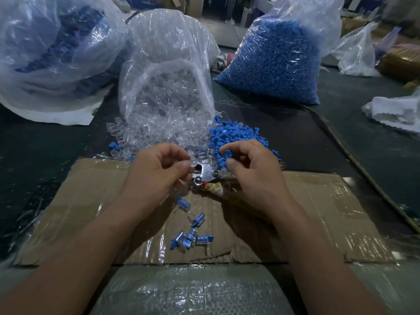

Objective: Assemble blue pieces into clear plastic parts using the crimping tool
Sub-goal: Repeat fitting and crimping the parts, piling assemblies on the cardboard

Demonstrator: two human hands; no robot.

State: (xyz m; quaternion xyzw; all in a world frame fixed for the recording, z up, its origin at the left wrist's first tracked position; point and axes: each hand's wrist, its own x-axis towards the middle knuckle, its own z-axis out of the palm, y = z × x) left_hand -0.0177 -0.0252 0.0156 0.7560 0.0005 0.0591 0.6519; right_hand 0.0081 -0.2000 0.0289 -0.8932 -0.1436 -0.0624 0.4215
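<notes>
My left hand point(156, 171) pinches a clear plastic part point(193, 161) between thumb and fingertips. My right hand point(252, 169) hovers with curled fingers over the loose pile of blue pieces point(236, 137); its fingertips touch the pile, and whether it holds a piece I cannot tell. The metal crimping tool point(204, 176) lies between both hands, its taped handle under the right hand. A heap of clear parts point(159, 130) spills from an open bag. Several assembled blue-and-clear pieces point(188, 235) lie on the cardboard point(91, 212).
A big bag of blue pieces point(277, 62) stands at the back right, another large bag point(52, 53) at the back left, the clear-parts bag point(168, 53) in the middle. White cloth point(395, 112) lies at the right. A cord point(354, 155) runs along the dark table.
</notes>
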